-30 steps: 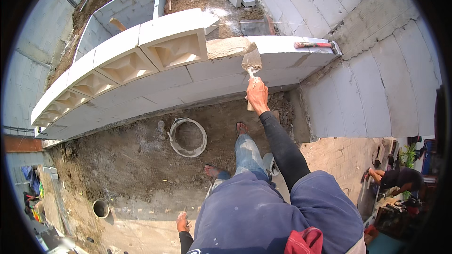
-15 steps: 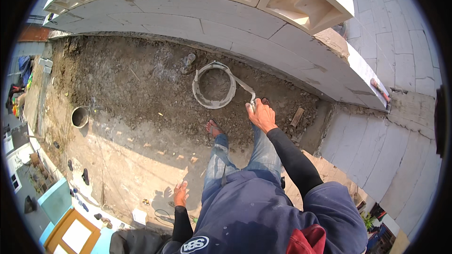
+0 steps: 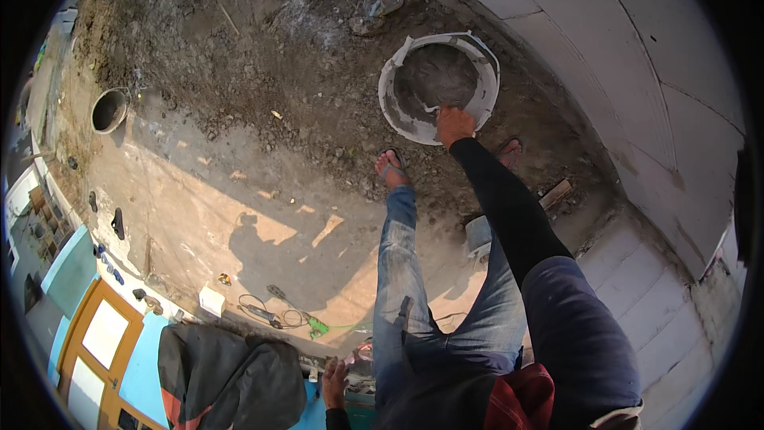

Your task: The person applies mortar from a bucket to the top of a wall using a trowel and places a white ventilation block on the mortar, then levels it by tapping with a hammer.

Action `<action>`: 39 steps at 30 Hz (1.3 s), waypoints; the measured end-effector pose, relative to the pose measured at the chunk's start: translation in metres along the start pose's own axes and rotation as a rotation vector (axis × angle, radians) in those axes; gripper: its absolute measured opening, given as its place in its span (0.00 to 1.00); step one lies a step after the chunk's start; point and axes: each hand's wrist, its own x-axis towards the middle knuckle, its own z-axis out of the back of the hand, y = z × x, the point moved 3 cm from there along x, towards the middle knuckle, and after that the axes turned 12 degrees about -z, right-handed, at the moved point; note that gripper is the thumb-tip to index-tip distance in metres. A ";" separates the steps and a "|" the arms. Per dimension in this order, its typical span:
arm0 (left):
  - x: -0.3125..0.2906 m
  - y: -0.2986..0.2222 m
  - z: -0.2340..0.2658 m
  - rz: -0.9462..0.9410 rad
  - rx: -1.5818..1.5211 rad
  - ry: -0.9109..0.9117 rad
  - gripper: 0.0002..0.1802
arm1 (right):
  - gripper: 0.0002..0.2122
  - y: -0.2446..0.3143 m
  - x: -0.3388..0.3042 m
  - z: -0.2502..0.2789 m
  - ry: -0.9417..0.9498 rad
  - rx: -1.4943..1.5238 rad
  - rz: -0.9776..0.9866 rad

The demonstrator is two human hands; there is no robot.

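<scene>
Close in, a bunched red cloth (image 3: pixel 521 398) lay against the worker's dark shirt. Left hand (image 3: pixel 334 384) hung low beside the left thigh, fingers loosely parted. Right arm, in a black sleeve (image 3: pixel 505 203), reached forward and down. Right hand (image 3: pixel 456 125) was clamped round the handle end of a trowel (image 3: pixel 432 109), at the near side of a round, pale-rimmed tub (image 3: pixel 387 99); I could not make out the blade. Wet grey mortar (image 3: pixel 438 76) lay in the tub, which sat on rough soil just ahead of the sandalled feet (image 3: pixel 391 171). A pail (image 3: pixel 478 235) stood beside the right leg, partly hidden by it. Past the tub, a clear cup-like container (image 3: pixel 388 3) lay on the dirt; a pale block wall (image 3: pixel 589 48) rose to the right. Farther off to the left stood a dark bucket (image 3: pixel 110 111), with a wood-framed door (image 3: pixel 91 338) at the lower left
</scene>
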 end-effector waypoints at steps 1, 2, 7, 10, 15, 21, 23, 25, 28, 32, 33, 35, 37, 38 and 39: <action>-0.005 -0.005 0.000 0.018 -0.003 0.025 0.41 | 0.14 0.006 -0.002 -0.011 -0.023 0.017 0.007; -0.003 -0.011 -0.002 0.017 0.000 0.027 0.40 | 0.15 0.009 -0.003 -0.018 -0.049 0.035 0.011; 0.006 -0.042 -0.006 -0.099 0.032 0.042 0.38 | 0.22 -0.017 -0.007 -0.027 0.145 0.314 0.057; 0.008 -0.063 -0.015 -0.222 0.003 0.018 0.38 | 0.27 -0.014 -0.044 -0.001 0.732 0.838 -0.129; 0.027 -0.100 -0.015 -0.308 0.083 0.117 0.36 | 0.19 -0.034 -0.123 0.066 0.856 1.283 -0.134; 0.079 -0.097 0.011 -0.791 0.342 0.118 0.37 | 0.17 -0.041 -0.234 0.214 0.735 1.444 0.081; 0.082 -0.105 0.016 -0.874 0.440 0.049 0.37 | 0.17 -0.037 -0.267 0.258 0.700 1.477 0.113; 0.107 -0.150 0.003 -0.729 0.403 0.107 0.39 | 0.18 -0.058 -0.302 0.308 0.557 1.569 0.084; 0.132 -0.205 -0.005 -0.844 0.666 0.075 0.38 | 0.19 -0.086 -0.340 0.349 0.360 1.617 0.098; 0.130 -0.282 -0.021 -0.967 0.855 0.038 0.39 | 0.20 -0.138 -0.376 0.382 0.112 1.699 -0.003; 0.123 -0.308 -0.028 -0.983 0.724 0.054 0.40 | 0.20 -0.153 -0.382 0.390 0.075 1.715 0.010; 0.110 -0.322 -0.036 -0.983 0.455 0.111 0.42 | 0.19 -0.177 -0.404 0.405 -0.001 1.741 0.012; 0.080 -0.348 -0.057 -0.957 0.160 0.166 0.44 | 0.18 -0.198 -0.401 0.413 -0.039 1.794 -0.015; 0.059 -0.357 -0.064 -0.961 0.185 0.162 0.43 | 0.17 -0.207 -0.396 0.409 -0.003 1.842 -0.026; 0.040 -0.359 -0.076 -0.963 0.198 0.155 0.42 | 0.17 -0.217 -0.390 0.406 -0.058 1.854 -0.031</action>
